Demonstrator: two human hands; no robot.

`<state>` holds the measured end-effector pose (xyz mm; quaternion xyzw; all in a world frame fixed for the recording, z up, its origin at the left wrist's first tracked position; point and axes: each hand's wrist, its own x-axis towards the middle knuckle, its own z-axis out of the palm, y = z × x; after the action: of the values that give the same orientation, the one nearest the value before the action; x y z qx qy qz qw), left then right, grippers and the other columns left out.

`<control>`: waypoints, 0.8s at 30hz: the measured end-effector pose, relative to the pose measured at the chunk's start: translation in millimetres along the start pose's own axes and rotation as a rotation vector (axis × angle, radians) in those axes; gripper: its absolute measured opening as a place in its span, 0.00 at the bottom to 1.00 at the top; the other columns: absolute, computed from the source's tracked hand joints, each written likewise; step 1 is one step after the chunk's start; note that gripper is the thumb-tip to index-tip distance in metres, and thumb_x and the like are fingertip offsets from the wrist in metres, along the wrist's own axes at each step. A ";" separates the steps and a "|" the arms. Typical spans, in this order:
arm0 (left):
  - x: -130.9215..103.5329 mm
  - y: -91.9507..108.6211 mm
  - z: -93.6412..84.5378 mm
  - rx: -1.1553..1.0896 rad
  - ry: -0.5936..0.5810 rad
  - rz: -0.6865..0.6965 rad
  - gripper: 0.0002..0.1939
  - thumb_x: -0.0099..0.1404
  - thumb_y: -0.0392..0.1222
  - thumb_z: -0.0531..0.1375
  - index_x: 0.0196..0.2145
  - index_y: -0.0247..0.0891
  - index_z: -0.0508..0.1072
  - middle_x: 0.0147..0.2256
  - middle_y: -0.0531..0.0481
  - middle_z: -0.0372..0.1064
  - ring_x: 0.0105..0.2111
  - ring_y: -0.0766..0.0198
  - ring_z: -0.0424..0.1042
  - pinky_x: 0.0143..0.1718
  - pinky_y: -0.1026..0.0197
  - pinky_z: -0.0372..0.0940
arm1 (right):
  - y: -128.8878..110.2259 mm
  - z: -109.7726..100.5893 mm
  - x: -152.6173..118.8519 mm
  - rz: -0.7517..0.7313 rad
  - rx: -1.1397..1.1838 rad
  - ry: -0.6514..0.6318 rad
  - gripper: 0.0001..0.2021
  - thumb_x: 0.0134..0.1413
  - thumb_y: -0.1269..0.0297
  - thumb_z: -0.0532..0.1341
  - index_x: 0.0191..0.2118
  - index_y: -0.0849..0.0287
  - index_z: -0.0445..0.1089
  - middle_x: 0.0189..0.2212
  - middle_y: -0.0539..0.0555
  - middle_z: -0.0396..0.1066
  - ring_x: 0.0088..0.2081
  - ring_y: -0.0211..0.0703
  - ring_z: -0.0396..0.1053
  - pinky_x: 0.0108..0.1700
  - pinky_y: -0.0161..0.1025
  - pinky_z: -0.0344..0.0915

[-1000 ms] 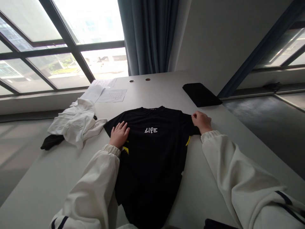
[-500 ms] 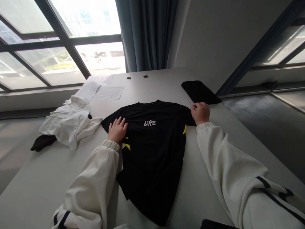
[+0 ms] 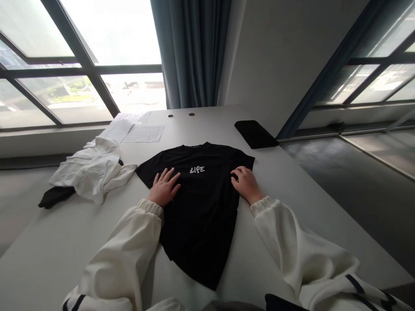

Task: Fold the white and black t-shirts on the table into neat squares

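A black T-shirt [image 3: 201, 207] lies spread on the table with its collar away from me and white "Life" lettering on the chest. My left hand [image 3: 164, 186] rests flat on its left side below the sleeve, fingers spread. At the right side, just under the other sleeve, my right hand [image 3: 244, 183] has its fingers curled and pinched at the shirt's edge. The lower part of the shirt narrows toward me, its right and left edges slanting in.
A white table [image 3: 279, 216] carries everything. To the left is a crumpled white garment [image 3: 89, 168] with a dark piece [image 3: 56, 195] under it. Paper sheets [image 3: 144, 133] lie at the back left, a folded black cloth [image 3: 256, 134] at the back right. Windows and a blue curtain [image 3: 194, 52] stand behind.
My right hand has moved from the right sleeve's end inward to the shirt's side below it. My left hand has spread its fingers and shifted slightly inward. The yellow side marks no longer show.
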<state>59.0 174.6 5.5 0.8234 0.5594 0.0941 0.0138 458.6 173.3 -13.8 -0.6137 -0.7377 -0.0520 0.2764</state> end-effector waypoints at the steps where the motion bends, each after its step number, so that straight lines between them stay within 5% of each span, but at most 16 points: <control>1: -6.6 2.9 2.1 -0.009 -0.012 0.021 0.29 0.77 0.52 0.55 0.72 0.51 0.64 0.76 0.46 0.51 0.76 0.43 0.45 0.74 0.32 0.44 | -4.0 0.5 -7.2 0.013 -0.012 -0.027 0.11 0.61 0.66 0.63 0.47 0.58 0.80 0.48 0.62 0.73 0.50 0.58 0.69 0.58 0.53 0.67; 6: -43.4 9.1 6.3 -0.060 -0.016 -0.023 0.28 0.75 0.51 0.59 0.70 0.48 0.69 0.75 0.42 0.52 0.75 0.36 0.47 0.73 0.29 0.48 | -10.5 -3.7 -26.8 0.011 0.008 -0.031 0.11 0.60 0.67 0.63 0.47 0.58 0.81 0.51 0.65 0.73 0.55 0.63 0.68 0.61 0.59 0.67; 10: -73.7 9.0 2.2 -0.146 -0.047 0.072 0.26 0.73 0.46 0.60 0.67 0.53 0.72 0.74 0.48 0.54 0.76 0.39 0.48 0.73 0.28 0.48 | -26.7 -12.1 -41.2 -0.121 0.122 -0.062 0.10 0.63 0.66 0.63 0.46 0.55 0.81 0.53 0.62 0.75 0.60 0.63 0.67 0.66 0.65 0.62; 15: -91.7 10.5 -3.5 -0.245 -0.075 0.146 0.20 0.70 0.45 0.64 0.59 0.56 0.77 0.71 0.50 0.62 0.73 0.40 0.54 0.71 0.26 0.49 | -59.7 -15.3 -63.7 -0.269 0.289 -0.168 0.25 0.63 0.63 0.66 0.65 0.50 0.72 0.61 0.60 0.71 0.63 0.60 0.66 0.70 0.67 0.58; 19: -85.6 15.4 -8.4 -0.290 -0.023 0.203 0.06 0.71 0.43 0.62 0.43 0.49 0.80 0.65 0.52 0.70 0.70 0.45 0.61 0.72 0.31 0.50 | -70.0 -13.2 -64.8 -0.283 0.323 -0.166 0.12 0.62 0.70 0.64 0.49 0.53 0.80 0.59 0.62 0.70 0.64 0.61 0.64 0.68 0.63 0.64; 24: -82.2 19.3 -14.7 -0.430 0.025 0.209 0.08 0.73 0.41 0.55 0.43 0.45 0.74 0.51 0.48 0.81 0.57 0.52 0.76 0.70 0.39 0.57 | -69.1 -14.6 -57.5 -0.284 0.422 -0.160 0.09 0.64 0.73 0.59 0.40 0.53 0.75 0.51 0.58 0.76 0.59 0.56 0.70 0.68 0.62 0.64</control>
<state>44.9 90.2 10.9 0.8539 0.4382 0.2220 0.1719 404.4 100.2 -10.5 -0.4350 -0.8305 0.1133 0.3291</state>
